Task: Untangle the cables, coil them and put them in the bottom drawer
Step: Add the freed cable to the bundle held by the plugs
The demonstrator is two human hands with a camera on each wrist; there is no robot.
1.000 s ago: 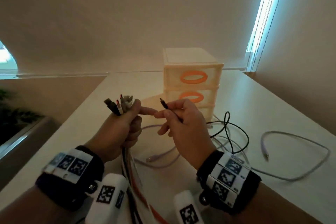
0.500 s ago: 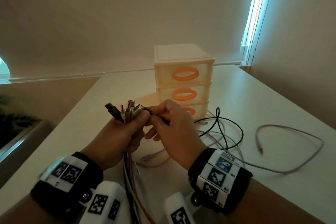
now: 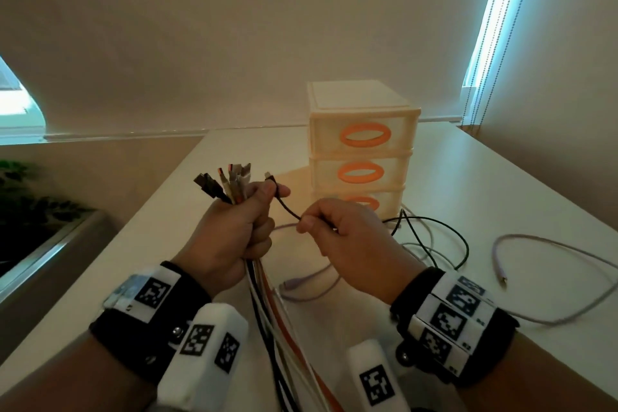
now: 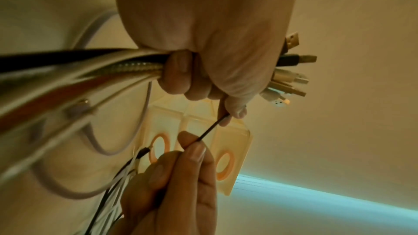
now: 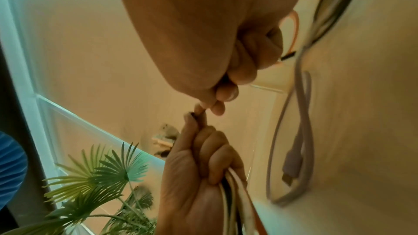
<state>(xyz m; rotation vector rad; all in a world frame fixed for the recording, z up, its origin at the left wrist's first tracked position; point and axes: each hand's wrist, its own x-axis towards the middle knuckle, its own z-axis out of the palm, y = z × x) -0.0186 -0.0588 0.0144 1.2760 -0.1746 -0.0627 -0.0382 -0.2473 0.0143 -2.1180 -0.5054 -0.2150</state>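
head view: the thin black cable [image 3: 284, 206] spans the gap between your two hands, above the white table [image 3: 501, 197]. your left hand [image 3: 230, 231] is closed in a fist around a bundle of black, white, braided and orange cables [image 3: 234, 182], plug ends pointing up, and its thumb and forefinger pinch the black cable just below its plug. your right hand [image 3: 347, 241] pinches the same cable further along between thumb and forefinger, the other fingers curled. the rest of the black cable lies looped on the table to the right, crossing pale cables. a lilac cable [image 3: 551, 264] lies in an open loop further right. behind your hands stands the cream plastic three-drawer unit with orange oval handles [image 3: 363, 144]; all three drawers are closed, the bottom drawer [image 3: 391, 202] partly hidden by your right hand.
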